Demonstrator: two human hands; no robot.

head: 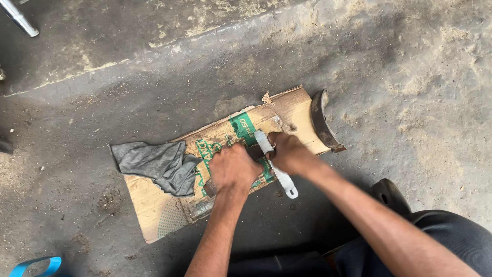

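My left hand (233, 168) presses down on a dark curved metal piece (254, 152) that lies on a flattened piece of cardboard (154, 215) on the ground. My right hand (288, 151) grips a pale flat tool with a toothed edge (279, 174) and holds it across that metal piece. The tool's rounded end sticks out toward me past the cardboard's edge. Both hands hide most of the metal piece.
A grey rag (154, 164) lies bunched on the cardboard's left part. A second curved rusty metal shoe (323, 123) rests at the cardboard's right end. The ground is dirty concrete. A metal tube (20, 20) shows at top left, a blue strap (36, 266) at bottom left.
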